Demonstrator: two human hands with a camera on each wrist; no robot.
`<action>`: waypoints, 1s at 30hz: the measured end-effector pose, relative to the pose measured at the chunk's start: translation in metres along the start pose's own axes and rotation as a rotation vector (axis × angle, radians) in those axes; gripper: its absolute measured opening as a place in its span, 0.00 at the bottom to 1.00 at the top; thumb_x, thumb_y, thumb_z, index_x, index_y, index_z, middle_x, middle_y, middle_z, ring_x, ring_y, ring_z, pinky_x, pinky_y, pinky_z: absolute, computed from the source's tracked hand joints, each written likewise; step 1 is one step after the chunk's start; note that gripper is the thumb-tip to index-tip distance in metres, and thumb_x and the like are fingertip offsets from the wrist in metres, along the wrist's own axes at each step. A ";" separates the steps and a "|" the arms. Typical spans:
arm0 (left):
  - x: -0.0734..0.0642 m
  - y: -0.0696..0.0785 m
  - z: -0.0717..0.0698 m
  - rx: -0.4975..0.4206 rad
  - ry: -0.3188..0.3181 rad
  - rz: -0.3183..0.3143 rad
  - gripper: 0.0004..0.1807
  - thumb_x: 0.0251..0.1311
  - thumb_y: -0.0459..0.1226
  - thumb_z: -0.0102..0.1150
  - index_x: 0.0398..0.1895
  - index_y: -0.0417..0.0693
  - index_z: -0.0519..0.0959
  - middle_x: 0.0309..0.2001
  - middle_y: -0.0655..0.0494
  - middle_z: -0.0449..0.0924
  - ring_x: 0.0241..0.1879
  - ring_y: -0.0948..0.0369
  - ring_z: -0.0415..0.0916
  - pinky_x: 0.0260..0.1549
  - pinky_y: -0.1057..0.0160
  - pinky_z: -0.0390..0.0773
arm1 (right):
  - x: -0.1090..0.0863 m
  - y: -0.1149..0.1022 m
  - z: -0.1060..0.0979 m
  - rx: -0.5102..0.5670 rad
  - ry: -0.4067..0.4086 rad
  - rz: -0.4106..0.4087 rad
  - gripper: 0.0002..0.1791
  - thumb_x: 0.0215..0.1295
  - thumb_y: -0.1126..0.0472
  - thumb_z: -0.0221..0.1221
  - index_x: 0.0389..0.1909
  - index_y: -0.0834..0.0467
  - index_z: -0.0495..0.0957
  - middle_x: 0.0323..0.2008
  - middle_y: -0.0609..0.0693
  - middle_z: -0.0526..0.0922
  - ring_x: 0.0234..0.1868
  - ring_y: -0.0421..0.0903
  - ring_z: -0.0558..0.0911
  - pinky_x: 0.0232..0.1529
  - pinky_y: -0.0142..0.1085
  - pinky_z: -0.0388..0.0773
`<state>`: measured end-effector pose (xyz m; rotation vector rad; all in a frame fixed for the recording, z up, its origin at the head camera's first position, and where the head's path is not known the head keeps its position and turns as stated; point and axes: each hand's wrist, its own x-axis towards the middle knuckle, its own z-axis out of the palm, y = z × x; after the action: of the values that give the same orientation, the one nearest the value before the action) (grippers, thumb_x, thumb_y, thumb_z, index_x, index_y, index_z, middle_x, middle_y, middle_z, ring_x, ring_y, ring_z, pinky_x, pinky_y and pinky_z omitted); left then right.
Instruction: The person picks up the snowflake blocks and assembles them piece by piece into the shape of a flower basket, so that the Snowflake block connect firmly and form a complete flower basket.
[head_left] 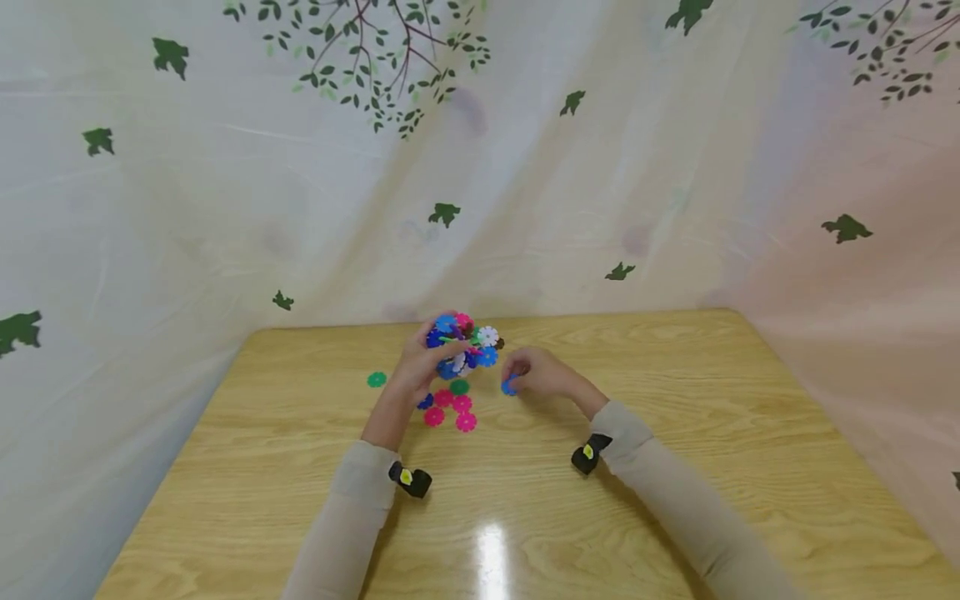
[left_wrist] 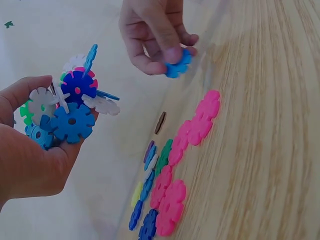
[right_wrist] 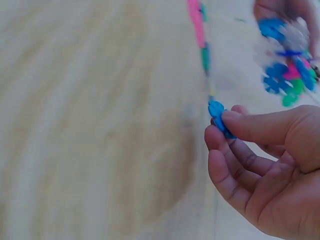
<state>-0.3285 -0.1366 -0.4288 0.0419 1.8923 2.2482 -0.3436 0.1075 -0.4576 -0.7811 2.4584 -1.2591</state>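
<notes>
My left hand [head_left: 420,358] holds a cluster of interlocked plastic snowflake discs [left_wrist: 72,120] above the table, in blue, white, pink and green. Thumb and fingers wrap its side in the left wrist view. To the right, my right hand [head_left: 543,372] pinches a single light blue snowflake disc [right_wrist: 220,117] between thumb and fingertips, apart from the cluster. Below the left hand lie several loose pink discs [left_wrist: 171,207], with a green disc [left_wrist: 163,157] and blue discs [left_wrist: 148,225] beside them.
A lone green disc [head_left: 377,379] lies left of the left hand. A brown disc [left_wrist: 160,123] lies behind the pink ones. The wooden table [head_left: 675,375] ends at a pale curtain [head_left: 525,167] with leaf prints. Each wrist carries a black camera [head_left: 411,480].
</notes>
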 end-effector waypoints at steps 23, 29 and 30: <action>-0.006 -0.010 0.012 0.169 -0.042 0.028 0.30 0.62 0.38 0.69 0.68 0.59 0.74 0.65 0.47 0.74 0.61 0.50 0.75 0.58 0.52 0.81 | 0.006 -0.047 -0.016 0.300 0.510 -0.223 0.10 0.66 0.66 0.67 0.44 0.68 0.84 0.40 0.66 0.86 0.33 0.40 0.84 0.35 0.29 0.84; -0.008 -0.010 0.013 0.148 -0.065 0.044 0.29 0.63 0.36 0.67 0.68 0.56 0.74 0.64 0.46 0.74 0.57 0.52 0.76 0.52 0.60 0.83 | 0.007 -0.051 -0.009 0.287 0.505 -0.217 0.09 0.66 0.68 0.65 0.45 0.69 0.83 0.41 0.67 0.85 0.34 0.40 0.83 0.37 0.26 0.82; -0.008 -0.009 0.013 0.145 -0.068 0.044 0.29 0.64 0.36 0.67 0.68 0.55 0.74 0.64 0.46 0.74 0.57 0.52 0.76 0.52 0.60 0.83 | 0.006 -0.052 -0.008 0.285 0.505 -0.216 0.09 0.66 0.69 0.65 0.45 0.70 0.83 0.41 0.68 0.85 0.35 0.40 0.83 0.37 0.26 0.82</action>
<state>-0.3169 -0.1238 -0.4346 0.1808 2.0334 2.1037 -0.3347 0.0847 -0.4109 -0.7334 2.5103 -2.0496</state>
